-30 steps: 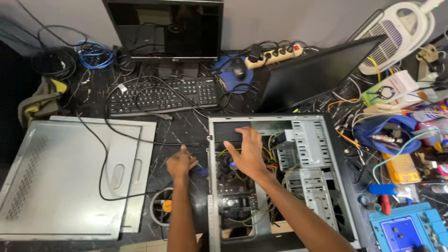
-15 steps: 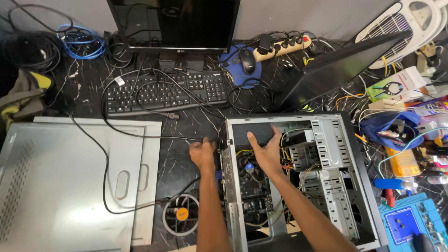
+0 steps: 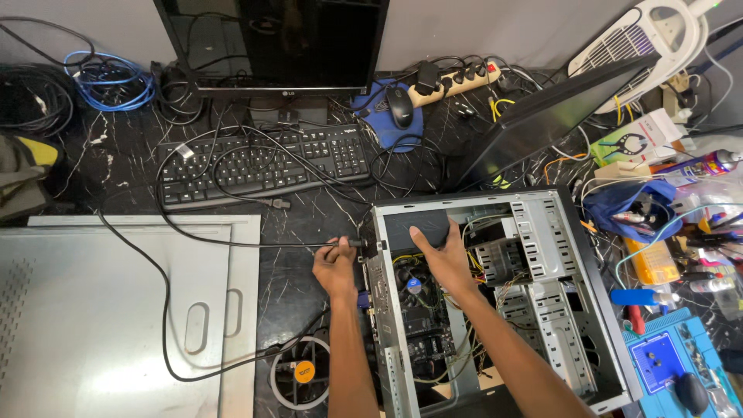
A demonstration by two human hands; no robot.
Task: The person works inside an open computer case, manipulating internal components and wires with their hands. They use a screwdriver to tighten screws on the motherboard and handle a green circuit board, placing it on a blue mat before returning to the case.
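Note:
An open computer case [image 3: 574, 248] lies on its side on the dark marble desk. My left hand [image 3: 334, 265] grips the plug of a black power cable [image 3: 232, 244] at the case's rear panel. Inside the case, my right hand [image 3: 441, 251] rests flat on the black power supply [image 3: 402, 226] in the upper left corner. Below my right hand I see the motherboard with its cooler [image 3: 414, 284] and loose wires.
Two grey case side panels [image 3: 116, 310] lie at the left. A loose fan [image 3: 298, 375] sits below my left hand. A keyboard [image 3: 263, 164], monitor [image 3: 271, 42], mouse [image 3: 400, 105], power strip [image 3: 457, 80], leaning monitor [image 3: 542, 120] and cluttered tools [image 3: 681, 255] surround the case.
My left hand has closed on the black cable's plug at the case's rear. My right hand has moved up onto the power supply. The view has shifted.

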